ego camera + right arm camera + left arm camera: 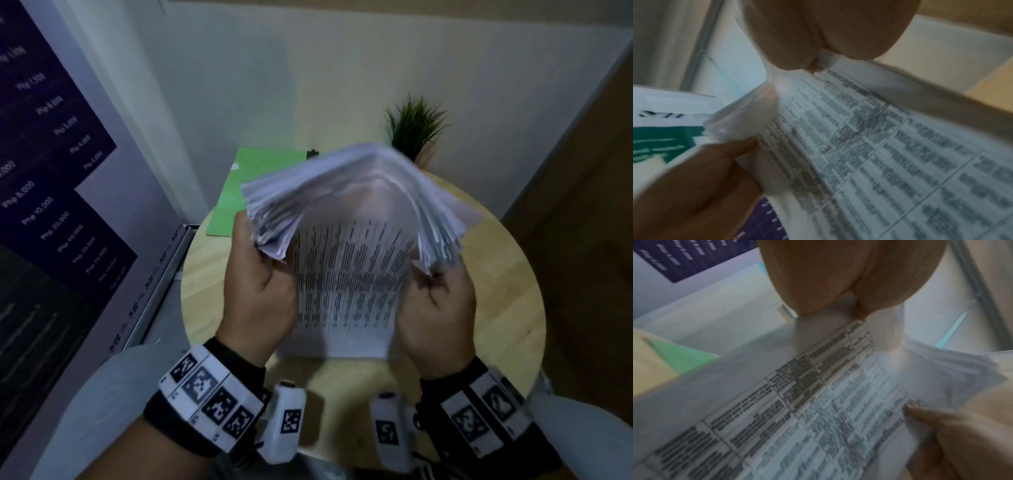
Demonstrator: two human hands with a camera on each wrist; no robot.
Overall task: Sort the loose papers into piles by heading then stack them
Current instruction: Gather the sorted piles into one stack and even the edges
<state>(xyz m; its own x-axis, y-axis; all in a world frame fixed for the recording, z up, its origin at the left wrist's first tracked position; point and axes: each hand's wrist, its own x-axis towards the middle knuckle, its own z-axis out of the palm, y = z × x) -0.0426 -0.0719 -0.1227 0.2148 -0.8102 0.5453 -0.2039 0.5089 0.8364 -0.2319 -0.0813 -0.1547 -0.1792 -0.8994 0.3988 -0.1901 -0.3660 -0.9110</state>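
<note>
A thick stack of white papers (352,192) is held up over the round wooden table (496,308), its upper sheets bent back and fanned and blurred. The front sheet (346,291) hangs down facing me, printed with a dense table of text. My left hand (270,257) grips the stack's left edge, thumb in front, and my right hand (426,274) grips the right edge the same way. In the left wrist view the left thumb (920,415) presses on the printed sheet (818,402). In the right wrist view the right thumb (731,151) presses on the sheets (879,146).
A green folder (253,185) lies at the table's back left, partly over the edge. A small potted plant (414,126) stands at the back right against the wall. A dark price poster (51,171) leans at the left. Bare wood shows on the table's right side.
</note>
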